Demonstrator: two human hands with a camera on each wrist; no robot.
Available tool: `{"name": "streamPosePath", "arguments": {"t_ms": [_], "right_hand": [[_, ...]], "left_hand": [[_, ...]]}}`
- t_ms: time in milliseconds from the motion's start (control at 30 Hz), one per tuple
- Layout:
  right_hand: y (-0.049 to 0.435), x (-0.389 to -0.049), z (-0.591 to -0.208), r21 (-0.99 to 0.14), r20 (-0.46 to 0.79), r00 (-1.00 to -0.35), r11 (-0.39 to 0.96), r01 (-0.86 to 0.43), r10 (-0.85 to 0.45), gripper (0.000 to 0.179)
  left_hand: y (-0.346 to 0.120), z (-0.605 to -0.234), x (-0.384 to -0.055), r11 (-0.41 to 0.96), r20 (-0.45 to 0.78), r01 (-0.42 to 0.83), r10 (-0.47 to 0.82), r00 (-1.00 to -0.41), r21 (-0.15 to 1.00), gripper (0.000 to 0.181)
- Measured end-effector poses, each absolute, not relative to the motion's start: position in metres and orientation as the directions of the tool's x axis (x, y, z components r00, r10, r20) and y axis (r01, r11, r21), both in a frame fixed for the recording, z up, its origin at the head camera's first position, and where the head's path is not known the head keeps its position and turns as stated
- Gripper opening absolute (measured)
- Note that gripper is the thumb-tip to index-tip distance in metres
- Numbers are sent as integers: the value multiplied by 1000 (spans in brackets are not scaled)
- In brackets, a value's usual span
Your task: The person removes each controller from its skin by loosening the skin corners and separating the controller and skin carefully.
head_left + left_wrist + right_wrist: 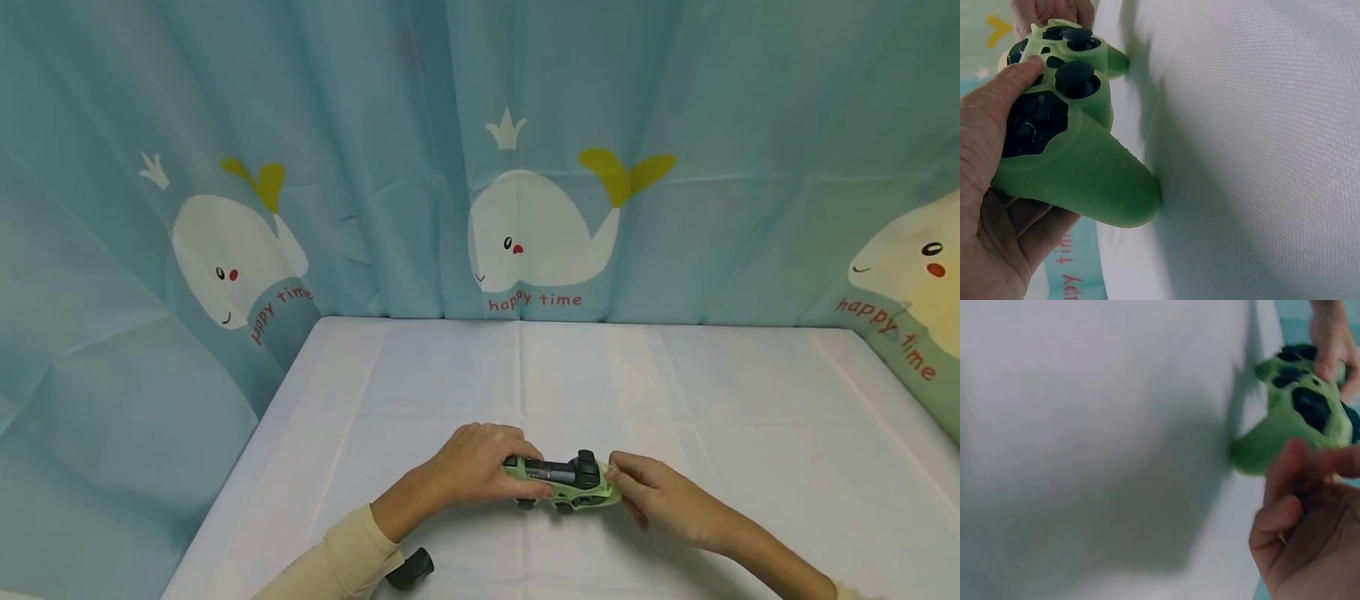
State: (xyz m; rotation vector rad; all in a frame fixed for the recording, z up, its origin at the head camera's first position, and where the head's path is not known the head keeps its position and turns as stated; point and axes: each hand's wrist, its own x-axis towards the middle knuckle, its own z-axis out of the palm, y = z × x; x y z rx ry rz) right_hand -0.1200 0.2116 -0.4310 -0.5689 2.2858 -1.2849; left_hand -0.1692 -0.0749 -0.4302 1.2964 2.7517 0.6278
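Note:
A black game controller (551, 472) in a light green silicone cover (1104, 172) is held on its side, just above or touching the white cloth. My left hand (480, 467) grips one end, the thumb across the button face and the fingers behind it. Two black thumbsticks (1075, 72) poke out through the cover. At the opposite end, my right hand (660, 496) pinches the edge of the cover between thumb and curled fingers. Those fingertips are blurred in the right wrist view and hide part of the cover's edge.
White cloth (435, 375) covers the table. Blue curtains (397, 167) printed with whales hang along the back and sides. Next to the left sleeve (345, 554) is a black cylindrical thing (412, 569), partly hidden.

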Motion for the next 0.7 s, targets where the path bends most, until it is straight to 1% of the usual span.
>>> {"name": "streamPosePath", "arguments": {"t_ms": [67,133,200,267,333,433,533,633,700], "right_hand": [[209,-116,-431,-825,-174,-841,542,-159,-512,35],[207,-110,-431,-738,-157,-876,643,-203,-457,34],[205,-105,-432,-636,-108,-906,729,-253,-409,31],[203,-100,-434,-552,-44,-930,784,-283,-366,30],[201,-98,-436,-508,32,-937,801,-316,-349,30],[199,-96,-438,-506,94,-940,797,-329,-329,32],[199,-96,-435,-544,62,-947,785,-296,-314,30],[200,-97,-427,-599,39,-963,765,-236,-267,21],[201,-98,-422,-644,84,-966,726,-240,-245,15]], "left_hand": [[-75,-429,-169,565,138,736,751,-646,372,34],[-75,-429,-168,555,142,746,760,-635,369,34],[-73,-428,-167,542,154,758,767,-622,362,34],[-72,-428,-165,534,167,772,774,-611,345,35],[-71,-427,-164,534,177,780,776,-605,326,37],[-72,-427,-163,539,183,785,776,-604,307,38],[-74,-427,-164,539,175,781,776,-606,315,40],[-75,-428,-165,545,171,774,771,-614,322,42],[-75,-429,-167,549,174,773,768,-616,317,41]]}}
